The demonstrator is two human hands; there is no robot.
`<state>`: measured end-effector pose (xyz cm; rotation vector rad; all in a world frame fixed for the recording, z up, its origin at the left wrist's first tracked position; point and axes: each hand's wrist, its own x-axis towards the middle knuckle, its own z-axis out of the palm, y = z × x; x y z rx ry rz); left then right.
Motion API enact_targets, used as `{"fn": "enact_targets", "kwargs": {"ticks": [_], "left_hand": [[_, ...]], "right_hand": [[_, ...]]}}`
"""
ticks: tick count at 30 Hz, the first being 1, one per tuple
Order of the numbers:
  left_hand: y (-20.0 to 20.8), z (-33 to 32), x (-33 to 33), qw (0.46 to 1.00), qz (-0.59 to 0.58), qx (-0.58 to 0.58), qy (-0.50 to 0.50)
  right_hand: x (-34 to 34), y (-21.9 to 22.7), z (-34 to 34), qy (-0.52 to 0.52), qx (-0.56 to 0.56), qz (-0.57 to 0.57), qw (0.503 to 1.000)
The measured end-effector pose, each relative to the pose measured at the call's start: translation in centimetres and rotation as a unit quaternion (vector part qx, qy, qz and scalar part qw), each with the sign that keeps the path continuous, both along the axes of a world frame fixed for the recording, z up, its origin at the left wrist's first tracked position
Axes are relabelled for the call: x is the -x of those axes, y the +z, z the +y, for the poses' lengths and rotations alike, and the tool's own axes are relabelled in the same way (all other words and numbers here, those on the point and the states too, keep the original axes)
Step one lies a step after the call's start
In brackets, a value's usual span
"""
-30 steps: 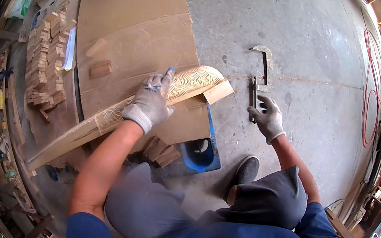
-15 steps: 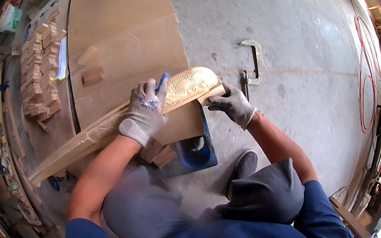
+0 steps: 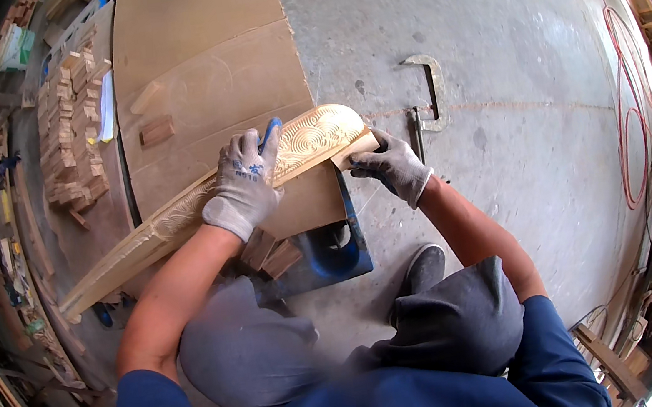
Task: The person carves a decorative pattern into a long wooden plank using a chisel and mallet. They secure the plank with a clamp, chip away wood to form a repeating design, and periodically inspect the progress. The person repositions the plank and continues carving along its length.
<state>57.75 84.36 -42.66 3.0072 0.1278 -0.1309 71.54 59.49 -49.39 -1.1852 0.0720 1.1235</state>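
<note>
A long carved wooden piece (image 3: pixel 324 133) lies slantwise in front of me, its rounded end at the right covered in swirling relief. My left hand (image 3: pixel 243 184), in a grey work glove with a blue thumb tip, is closed over its middle. At the rounded end my gloved right hand (image 3: pixel 395 166) pinches a curled tan sheet (image 3: pixel 355 148) that looks like sandpaper, against the near edge of the carving. Beneath the carving is a brown block or box (image 3: pixel 309 202) over a blue plastic stool (image 3: pixel 339 262); its lower part is hidden.
Cardboard (image 3: pixel 204 62) covers the floor ahead, with a loose wood block (image 3: pixel 157 131) on it. Many stacked wood blocks (image 3: pixel 71 132) stand at the left. A C-clamp (image 3: pixel 435 90) lies on the concrete to the right, and a red hose (image 3: pixel 622 109) runs farther off.
The whole view has shifted slightly. Both hands keep nearly the same places on the carving and the tan sheet.
</note>
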Motion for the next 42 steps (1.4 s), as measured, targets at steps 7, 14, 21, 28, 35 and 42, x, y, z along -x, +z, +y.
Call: {"fn": "enact_targets", "kwargs": {"ticks": [7,14,21,28,35,42], "left_hand": [[-0.5,0.1,0.1,1.000,-0.027,-0.001,-0.008],[-0.7,0.1,0.0,0.999,-0.036,-0.005,-0.010],[-0.6,0.0,-0.2,1.000,-0.001,-0.001,0.010],[-0.7,0.1,-0.5,1.000,0.011,0.009,0.019],[-1.1,0.3,-0.7,1.000,0.007,0.016,0.019],[-1.4,0.4,-0.8,1.000,0.007,0.015,0.018]], "right_hand": [[0.1,0.0,0.1,-0.006,-0.006,0.006,1.000],[0.2,-1.0,-0.2,-0.008,-0.001,0.019,1.000],[0.5,-1.1,-0.5,-0.010,0.008,0.037,0.999],[0.8,-0.7,-0.4,-0.021,0.015,0.049,0.998],[0.8,0.3,-0.1,-0.017,0.040,0.015,0.999],[0.9,1.7,0.3,0.033,0.109,-0.004,0.993]]}}
